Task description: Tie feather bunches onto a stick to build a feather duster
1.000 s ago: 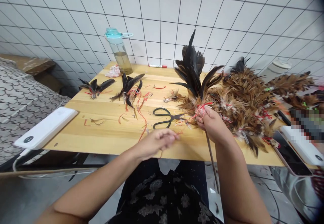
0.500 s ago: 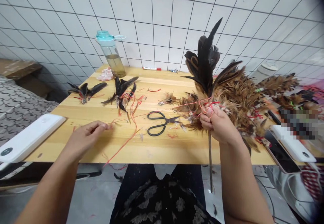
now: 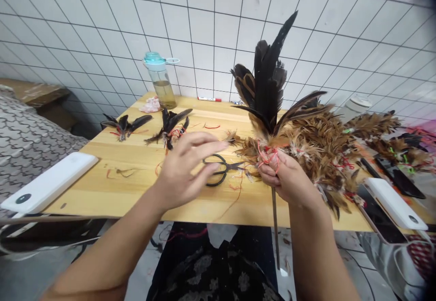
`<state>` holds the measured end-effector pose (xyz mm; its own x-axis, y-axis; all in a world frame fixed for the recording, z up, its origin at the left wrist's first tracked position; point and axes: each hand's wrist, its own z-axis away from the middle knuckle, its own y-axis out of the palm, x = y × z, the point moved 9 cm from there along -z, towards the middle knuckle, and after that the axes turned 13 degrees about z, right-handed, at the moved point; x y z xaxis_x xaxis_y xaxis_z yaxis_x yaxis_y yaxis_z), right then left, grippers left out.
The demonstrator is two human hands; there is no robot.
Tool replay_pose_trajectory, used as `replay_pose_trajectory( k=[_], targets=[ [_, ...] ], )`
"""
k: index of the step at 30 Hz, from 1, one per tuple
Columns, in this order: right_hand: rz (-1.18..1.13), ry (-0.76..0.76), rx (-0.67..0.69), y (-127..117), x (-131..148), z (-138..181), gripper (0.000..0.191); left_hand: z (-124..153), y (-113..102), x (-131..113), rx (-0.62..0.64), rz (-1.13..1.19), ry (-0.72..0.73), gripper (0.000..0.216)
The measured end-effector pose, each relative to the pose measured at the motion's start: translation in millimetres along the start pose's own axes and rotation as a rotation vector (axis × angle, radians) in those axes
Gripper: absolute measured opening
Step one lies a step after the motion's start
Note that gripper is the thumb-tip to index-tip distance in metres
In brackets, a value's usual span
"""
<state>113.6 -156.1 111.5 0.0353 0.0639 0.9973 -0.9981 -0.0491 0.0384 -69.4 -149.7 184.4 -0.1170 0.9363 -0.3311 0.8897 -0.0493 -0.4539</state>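
My right hand (image 3: pixel 289 180) is closed around the top of a thin stick (image 3: pixel 274 228), holding it upright. On it sits a feather bundle (image 3: pixel 269 87) of tall black feathers over brown ones, bound with red string (image 3: pixel 267 153) just above my fist. A slack end of the string hangs over the edge of the wooden table (image 3: pixel 136 187). My left hand (image 3: pixel 184 167) hovers above the table left of the bundle, fingers stretched towards it, with nothing visible in them. Black scissors (image 3: pixel 235 166) lie just beyond it, partly hidden.
A pile of brown feather bundles (image 3: pixel 334 146) fills the table's right side. Two small black feather bunches (image 3: pixel 124 124) (image 3: pixel 170 126), a water bottle (image 3: pixel 162 81), a marker (image 3: pixel 209 99) and string scraps lie farther back. White power banks (image 3: pixel 47 185) (image 3: pixel 395 201) and a phone (image 3: pixel 378 214) sit at the edges.
My left hand drew the red string far out to the left, then came back towards the bundle. The string now hangs slack. My right hand has tipped the feathers more upright.
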Motion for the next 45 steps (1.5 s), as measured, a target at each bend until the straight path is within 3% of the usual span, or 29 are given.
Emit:
replay_pose_trajectory(
  k=[3, 6, 11, 14, 16, 18, 21, 24, 31, 33, 36, 39, 42, 45],
  targets=[
    [0.020, 0.002, 0.045, 11.2, 1.8, 2.6, 0.041, -20.4, 35.2, -13.5, 0.073, 0.160, 0.098, 0.035],
    [0.015, -0.013, 0.038, 12.1, 3.8, 5.6, 0.043, -20.6, 58.5, -5.6, 0.081, 0.353, 0.034, 0.026],
    [-0.003, 0.010, 0.004, 6.2, -1.6, 6.2, 0.044, 12.7, 104.3, 27.5, 0.115, 1.092, -0.482, 0.039],
    [0.005, 0.011, -0.007, 4.9, -3.4, 3.7, 0.046, 30.3, 120.8, 26.5, 0.204, 1.310, -0.692, 0.058],
    [0.015, 0.012, -0.016, 4.2, -3.8, 2.4, 0.047, 36.2, 120.4, 26.2, 0.272, 1.260, -0.768, 0.055],
    [0.025, 0.006, -0.023, 3.4, -3.4, 2.2, 0.047, 37.7, 110.7, 32.7, 0.282, 1.087, -0.783, 0.032],
    [0.030, -0.008, -0.022, 2.4, -2.1, 4.2, 0.048, 39.5, 88.9, 52.8, 0.143, 0.871, -0.766, 0.027],
    [0.028, -0.004, -0.014, 2.3, -1.6, 7.4, 0.045, 52.7, 87.3, 71.7, 0.086, 0.836, -0.828, 0.028],
    [0.022, -0.003, 0.036, 8.6, -3.4, 9.9, 0.047, 65.2, 106.7, 70.4, 0.310, 0.723, -0.819, 0.024],
    [0.010, -0.003, 0.057, 10.2, -4.8, 10.6, 0.047, 65.9, 106.1, 72.4, 0.310, 0.699, -0.830, 0.021],
    [-0.001, -0.001, 0.089, 11.7, -5.7, 12.8, 0.046, 70.2, 96.4, 86.7, 0.096, 0.820, -0.929, 0.022],
    [-0.014, 0.007, 0.110, 12.3, -6.6, 15.3, 0.043, 75.9, 89.9, 97.3, -0.207, 1.159, -1.018, 0.023],
    [-0.029, 0.020, 0.116, 12.9, -8.9, 16.4, 0.042, 74.3, 85.9, 96.4, -0.446, 1.464, -1.023, 0.023],
    [-0.058, 0.029, 0.132, 16.0, -11.3, 16.4, 0.042, 70.4, 80.0, 88.9, -0.641, 1.599, -1.000, 0.024]
  ],
)
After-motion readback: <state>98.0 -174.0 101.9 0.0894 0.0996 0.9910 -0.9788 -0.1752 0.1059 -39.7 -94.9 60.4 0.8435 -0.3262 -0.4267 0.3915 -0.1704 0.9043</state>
